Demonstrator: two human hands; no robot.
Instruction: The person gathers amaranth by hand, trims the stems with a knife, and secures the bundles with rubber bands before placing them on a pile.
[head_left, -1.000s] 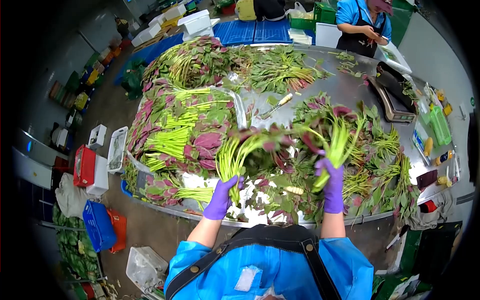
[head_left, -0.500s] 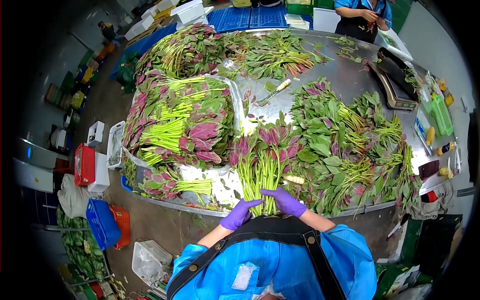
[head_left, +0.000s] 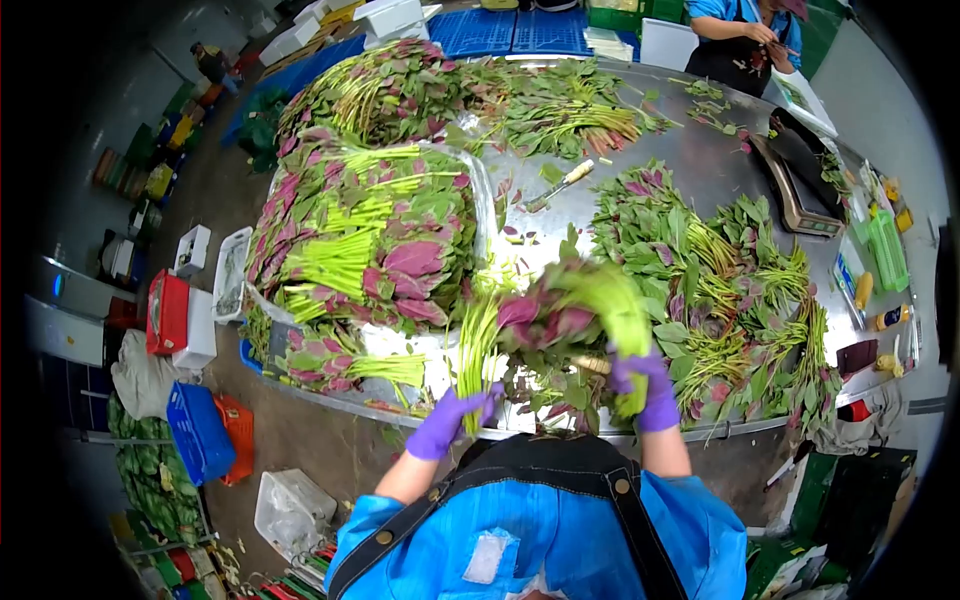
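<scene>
Your left hand (head_left: 452,418) and right hand (head_left: 650,393) wear smooth, rubbery-looking gloves (head_left: 430,438). Your desk (head_left: 695,155) is smooth metal, shiny under the light; your apron (head_left: 545,458) looks like matt cloth, your sleeves (head_left: 690,530) creased, faintly glossy fabric, the blue basket (head_left: 200,435) hard plastic.

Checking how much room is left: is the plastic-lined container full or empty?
Full: in the plastic-lined container, leafy bunches lie heaped across to its edges.

just one cam, worn on the head: wide fisheye with black rounded edges, facing forward and steeply down over the wearer's bright blue top (head_left: 580,530), pretty close to the shiny silver metal counter (head_left: 700,150).
</scene>
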